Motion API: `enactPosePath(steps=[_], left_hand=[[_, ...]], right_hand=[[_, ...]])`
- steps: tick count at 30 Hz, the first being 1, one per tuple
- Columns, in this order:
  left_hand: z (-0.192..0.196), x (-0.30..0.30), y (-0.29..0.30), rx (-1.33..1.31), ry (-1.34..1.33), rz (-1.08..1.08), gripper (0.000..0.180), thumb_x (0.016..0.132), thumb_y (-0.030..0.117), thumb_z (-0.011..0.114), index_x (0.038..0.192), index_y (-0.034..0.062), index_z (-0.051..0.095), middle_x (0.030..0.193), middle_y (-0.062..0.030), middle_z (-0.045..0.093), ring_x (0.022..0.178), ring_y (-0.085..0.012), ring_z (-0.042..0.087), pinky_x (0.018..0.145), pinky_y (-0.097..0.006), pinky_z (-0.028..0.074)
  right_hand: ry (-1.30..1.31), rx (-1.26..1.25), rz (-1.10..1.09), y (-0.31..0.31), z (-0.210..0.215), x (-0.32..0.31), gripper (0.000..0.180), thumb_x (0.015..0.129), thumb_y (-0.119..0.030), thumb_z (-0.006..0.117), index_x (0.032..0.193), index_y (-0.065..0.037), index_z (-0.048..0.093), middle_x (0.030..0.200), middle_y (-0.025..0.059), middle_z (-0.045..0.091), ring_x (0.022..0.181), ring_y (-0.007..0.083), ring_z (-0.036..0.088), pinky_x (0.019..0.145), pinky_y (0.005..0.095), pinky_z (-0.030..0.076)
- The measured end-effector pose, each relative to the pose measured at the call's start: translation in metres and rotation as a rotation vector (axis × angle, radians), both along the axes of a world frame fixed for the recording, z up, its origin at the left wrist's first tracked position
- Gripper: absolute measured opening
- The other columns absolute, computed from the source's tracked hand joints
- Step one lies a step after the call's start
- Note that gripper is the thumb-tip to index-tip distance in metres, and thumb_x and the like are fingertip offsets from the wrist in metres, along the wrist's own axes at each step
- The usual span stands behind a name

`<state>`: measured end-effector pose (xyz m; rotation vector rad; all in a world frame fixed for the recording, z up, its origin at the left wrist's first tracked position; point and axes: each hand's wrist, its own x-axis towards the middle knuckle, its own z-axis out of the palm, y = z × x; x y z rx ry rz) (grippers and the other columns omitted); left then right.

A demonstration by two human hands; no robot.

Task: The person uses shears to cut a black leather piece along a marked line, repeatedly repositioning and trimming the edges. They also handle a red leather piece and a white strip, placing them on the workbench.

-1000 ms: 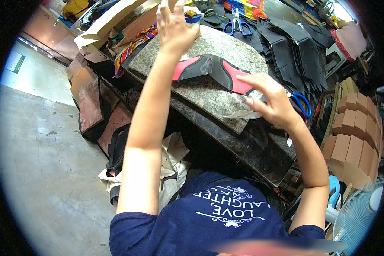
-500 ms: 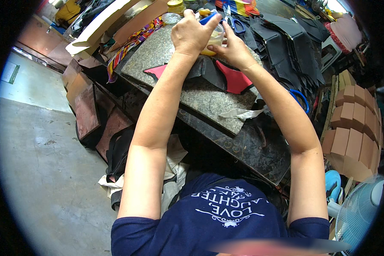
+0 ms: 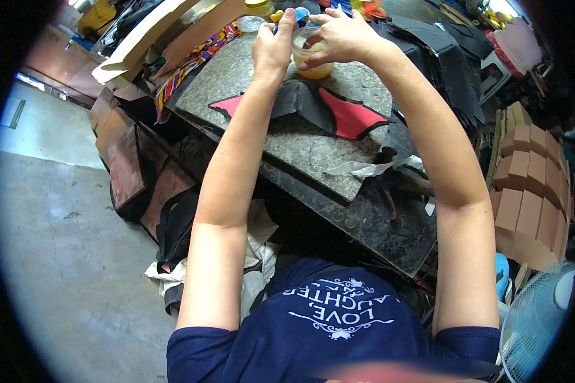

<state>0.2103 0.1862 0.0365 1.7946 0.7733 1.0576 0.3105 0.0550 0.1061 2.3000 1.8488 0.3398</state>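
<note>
My left hand [image 3: 273,54] is closed around a small blue object [image 3: 300,17], which looks like a lid. Its fingers are mostly hidden. Just right of it, a clear plastic jar [image 3: 313,69] with yellowish contents stands on the mottled stone slab [image 3: 326,159]. My right hand [image 3: 348,39] reaches over the jar from the right and grips it at the rim, thumb against the wall. Some of its fingertips seem to be inside the mouth. Nearer me lies a folded black piece [image 3: 303,101] with pink panels [image 3: 353,113] edged in black, partly behind my left forearm.
Stacked black sheets [image 3: 428,57] lie right of the slab. A whitish strip [image 3: 364,168] crosses its near right edge. Striped fabric [image 3: 191,67] and cardboard [image 3: 140,48] sit at left. Brown folded pieces [image 3: 533,172] and a fan [image 3: 540,319] stand at right.
The jar has come down onto the slab. My left hand has taken the blue object leftward off the jar's top, and my right hand has shifted from the jar's side to over its rim.
</note>
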Motion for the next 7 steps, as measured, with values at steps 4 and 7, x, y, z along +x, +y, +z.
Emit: enactPosePath(steps=[4, 7], left_hand=[[-0.001, 0.001, 0.003, -0.065, -0.182, -0.081, 0.072, 0.082, 0.065, 0.063, 0.099, -0.0046, 0.055, 0.086, -0.0233, 0.066, 0.088, -0.0341, 0.066, 0.083, -0.043, 0.050], [-0.003, -0.012, 0.000, 0.015, -0.064, 0.071, 0.070, 0.083, 0.064, 0.061, 0.103, -0.0028, 0.055, 0.094, -0.0265, 0.066, 0.094, -0.0385, 0.066, 0.088, -0.044, 0.049]], right_hand=[[-0.099, 0.007, 0.012, 0.001, 0.000, -0.007, 0.074, 0.064, -0.082, 0.061, 0.109, -0.025, 0.073, 0.135, 0.0027, 0.054, 0.128, 0.0285, 0.045, 0.099, 0.0635, 0.036], [-0.114, -0.126, -0.066, 0.009, 0.003, -0.009, 0.080, 0.063, -0.082, 0.064, 0.128, -0.035, 0.061, 0.144, 0.0008, 0.047, 0.136, 0.0288, 0.039, 0.105, 0.0635, 0.029]])
